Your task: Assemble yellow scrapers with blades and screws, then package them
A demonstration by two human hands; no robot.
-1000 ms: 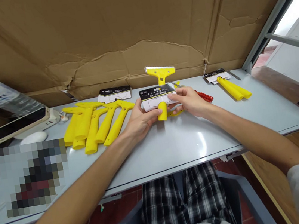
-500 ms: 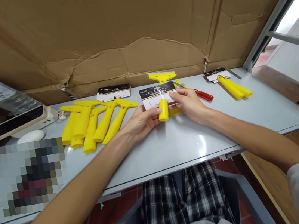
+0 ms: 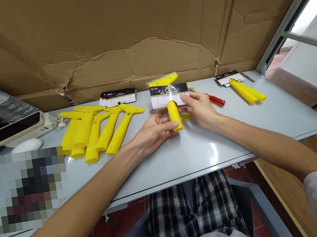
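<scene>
A yellow scraper (image 3: pixel 175 115) passes through a black-and-white header card (image 3: pixel 160 101), its wide head above the card and its handle end below. My left hand (image 3: pixel 158 131) is closed on the handle near its lower end. At the card's right side, my right hand (image 3: pixel 199 108) pinches the edge. Behind the right hand lies a screwdriver with a red handle (image 3: pixel 216 100). Part of another yellow piece (image 3: pixel 186 117) shows under the held card, mostly hidden.
Several yellow scrapers (image 3: pixel 118 129) lie in a pile at the left. Cards (image 3: pixel 117 97) rest by the cardboard wall (image 3: pixel 143 62). Two yellow handles (image 3: pixel 247 90) with cards lie at the right. A phone (image 3: pixel 7 132) and a white mouse (image 3: pixel 26 146) are far left.
The scraper handle shows longer below the card, and the scraper's head has tilted and shifted left. My left hand has moved from the card's lower edge down onto the handle.
</scene>
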